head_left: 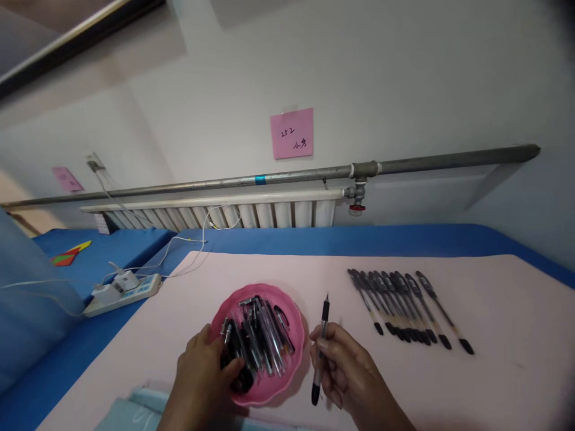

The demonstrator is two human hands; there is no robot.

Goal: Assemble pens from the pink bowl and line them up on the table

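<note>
My right hand (344, 365) is closed around a pen (324, 326), right of the pink plate. The pen stands nearly upright, its bare tip up and its black end down. My left hand (202, 365) reaches over the left rim of the scalloped pink plate (291, 365). Its thumb is spread from the fingers, beside dark pen parts, and some fingertips are hidden. Inside the plate lies a heap of clear and black pen parts (265, 335). To the right, several black-ended pens (404, 305) lie side by side in a slanted row on the pink sheet.
A pink sheet (507, 305) covers most of the blue table (372, 239). Light-blue cloth (139, 410) lies at the front. At left is a power strip (144, 293) with white cables. Behind stand a radiator (283, 212) and a pipe with a red-handled valve (358, 206).
</note>
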